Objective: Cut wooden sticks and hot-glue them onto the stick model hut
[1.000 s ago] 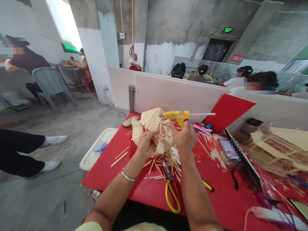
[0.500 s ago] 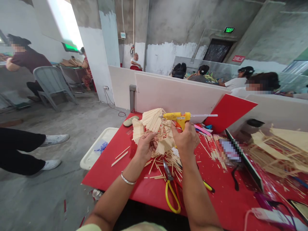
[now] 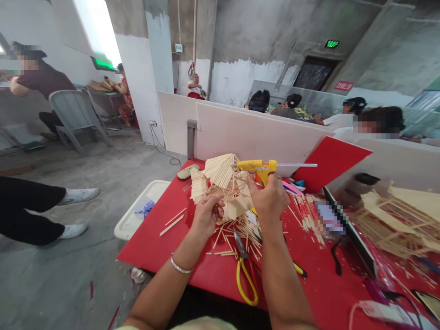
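My right hand (image 3: 273, 197) is wrapped round the grip of a yellow hot glue gun (image 3: 263, 167). A clear glue stick (image 3: 297, 165) sticks out of its back end. The nozzle points left, at the upper part of a model built from thin wooden sticks (image 3: 220, 170), though contact is unclear. My left hand (image 3: 208, 213) is closed in a pinch at the model's lower front; what lies between the fingertips is hidden. Loose sticks (image 3: 245, 236) are heaped below the model. Yellow-and-red-handled pliers or cutters (image 3: 242, 261) lie between my forearms.
The red table (image 3: 151, 243) bears a computer mouse (image 3: 188, 172), bundled sticks (image 3: 307, 213) and a yellow-black cutter (image 3: 300, 269). A larger stick model (image 3: 395, 211) stands at the right. White partition boards (image 3: 240, 133) rise behind. A white tray (image 3: 127, 224) stands left. Other people sit farther off.
The view has shifted slightly. My right hand and the glue gun have moved a little right with the view. Both hands keep their grip. A seated person in the background has moved an arm.
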`<action>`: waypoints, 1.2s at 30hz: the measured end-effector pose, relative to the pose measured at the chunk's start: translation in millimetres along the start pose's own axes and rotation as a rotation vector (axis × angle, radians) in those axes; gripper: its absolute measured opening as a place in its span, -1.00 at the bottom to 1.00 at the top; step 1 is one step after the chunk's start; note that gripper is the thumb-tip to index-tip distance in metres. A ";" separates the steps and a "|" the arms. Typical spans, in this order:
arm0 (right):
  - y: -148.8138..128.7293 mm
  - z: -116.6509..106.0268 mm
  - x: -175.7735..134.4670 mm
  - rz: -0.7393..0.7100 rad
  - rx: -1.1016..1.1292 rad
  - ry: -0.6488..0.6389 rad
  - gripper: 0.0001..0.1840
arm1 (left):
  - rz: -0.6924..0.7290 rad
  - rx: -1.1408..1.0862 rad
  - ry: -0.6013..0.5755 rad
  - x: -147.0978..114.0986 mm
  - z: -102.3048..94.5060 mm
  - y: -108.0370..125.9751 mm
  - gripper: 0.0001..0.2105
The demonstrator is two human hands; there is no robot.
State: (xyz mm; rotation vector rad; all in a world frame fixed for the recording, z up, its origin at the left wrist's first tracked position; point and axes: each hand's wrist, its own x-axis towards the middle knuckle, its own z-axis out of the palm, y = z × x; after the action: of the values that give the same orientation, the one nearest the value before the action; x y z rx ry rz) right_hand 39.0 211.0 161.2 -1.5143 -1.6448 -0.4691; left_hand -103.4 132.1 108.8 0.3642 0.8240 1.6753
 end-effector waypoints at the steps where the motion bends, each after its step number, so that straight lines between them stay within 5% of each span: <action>1: -0.4 0.3 0.8 -0.002 -0.001 0.007 -0.40 | -0.002 0.001 0.007 -1.7 -0.3 0.9 -0.65; 36: -7.6 -0.4 4.3 -0.024 -0.029 0.006 -0.42 | 0.053 0.018 0.039 -12.6 -9.1 2.5 -0.73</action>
State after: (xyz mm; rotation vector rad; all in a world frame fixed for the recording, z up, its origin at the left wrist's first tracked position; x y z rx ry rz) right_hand 32.3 211.9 166.7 -1.5144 -1.6599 -0.5125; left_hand -107.5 117.0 106.5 0.3697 0.8661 1.7298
